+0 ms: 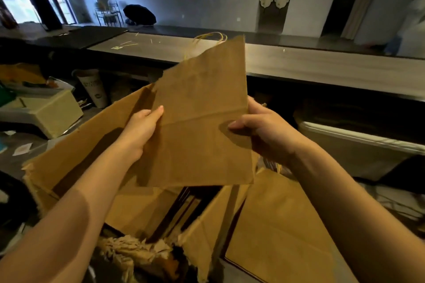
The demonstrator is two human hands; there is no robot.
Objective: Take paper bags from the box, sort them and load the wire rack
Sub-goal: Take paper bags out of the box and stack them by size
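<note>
counter (pixel 299 64): long, grey top | white paper cup (pixel 93 89): under counter, left | pale carton (pixel 53 112): near cup | black umbrella (pixel 140 15): beyond counter

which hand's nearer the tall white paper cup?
Left. The left hand grips the brown paper bag right of the tall white paper cup; right hand grips its far edge.

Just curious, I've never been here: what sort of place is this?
Probably behind a café or takeaway counter: a long grey wood-grain countertop, a stack of white paper cups, and a flat brown paper carrier bag.
</note>
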